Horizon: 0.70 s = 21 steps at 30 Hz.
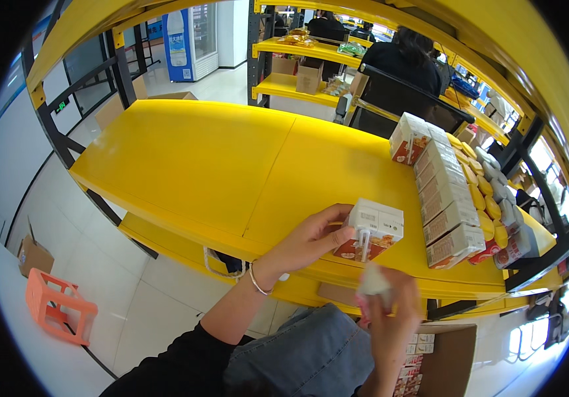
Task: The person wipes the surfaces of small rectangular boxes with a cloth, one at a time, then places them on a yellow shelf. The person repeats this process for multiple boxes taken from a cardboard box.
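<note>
- Fingers (pixel 334 216) of left hand (pixel 307 239) hold a white-and-red drink carton (pixel 379 217), thumb on the near side.
- Carton is at the near edge of the yellow shelf (pixel 198 159), left of a carton row (pixel 440 195).
- Right hand (pixel 401 299), motion-blurred, grips a white-and-pink item (pixel 373 283); exact kind can't be told.
- Yellow-topped containers (pixel 488 202) right of row.
- Open cardboard box (pixel 455 360) below, cartons inside.

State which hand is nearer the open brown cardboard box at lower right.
Right. The right hand is above and left of the box in the picture, holding a blurred whitish item; the left hand is farther off, gripping a white-and-red rectangular carton over the yellow shelf.
</note>
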Tool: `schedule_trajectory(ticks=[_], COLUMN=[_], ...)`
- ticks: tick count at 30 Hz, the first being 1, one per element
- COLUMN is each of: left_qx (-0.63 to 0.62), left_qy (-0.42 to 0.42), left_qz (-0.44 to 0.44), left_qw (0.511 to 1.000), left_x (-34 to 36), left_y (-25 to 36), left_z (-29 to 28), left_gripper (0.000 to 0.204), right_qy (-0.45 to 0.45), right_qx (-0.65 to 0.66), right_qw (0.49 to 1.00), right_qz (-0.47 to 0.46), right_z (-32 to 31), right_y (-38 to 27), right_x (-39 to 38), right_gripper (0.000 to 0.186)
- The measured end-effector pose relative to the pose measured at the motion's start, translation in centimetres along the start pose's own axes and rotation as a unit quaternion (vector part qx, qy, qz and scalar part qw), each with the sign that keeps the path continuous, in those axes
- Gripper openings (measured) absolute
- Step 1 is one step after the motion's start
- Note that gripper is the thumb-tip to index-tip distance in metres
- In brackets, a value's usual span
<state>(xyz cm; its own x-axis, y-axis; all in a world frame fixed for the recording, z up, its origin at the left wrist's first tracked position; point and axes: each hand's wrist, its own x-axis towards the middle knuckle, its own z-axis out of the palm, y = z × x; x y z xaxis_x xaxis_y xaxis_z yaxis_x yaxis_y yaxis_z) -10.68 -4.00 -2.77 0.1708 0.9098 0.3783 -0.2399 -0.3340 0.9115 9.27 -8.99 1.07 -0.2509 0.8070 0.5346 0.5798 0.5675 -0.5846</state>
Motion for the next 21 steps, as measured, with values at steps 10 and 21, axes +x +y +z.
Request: schedule_trajectory(ticks=[10, 21], left_qx=[0.125, 0.037], left_qy=[0.025, 0.034], left_qz=[0.018, -0.024], left_qw=[0.992, 0.998], left_x=[0.2, -0.2], left_y=[0.9, 0.2], left_z=[0.4, -0.2], left_gripper=[0.045, 0.052], right_qy=[0.104, 0.142], right_qx=[0.058, 0.087], right_qw=[0.993, 0.986], right_qz=[-0.003, 0.007], right_z=[3.3, 1.2], right_y=[3.5, 3.1], right_x=[3.1, 4.3], right_gripper=[0.032, 0.028])
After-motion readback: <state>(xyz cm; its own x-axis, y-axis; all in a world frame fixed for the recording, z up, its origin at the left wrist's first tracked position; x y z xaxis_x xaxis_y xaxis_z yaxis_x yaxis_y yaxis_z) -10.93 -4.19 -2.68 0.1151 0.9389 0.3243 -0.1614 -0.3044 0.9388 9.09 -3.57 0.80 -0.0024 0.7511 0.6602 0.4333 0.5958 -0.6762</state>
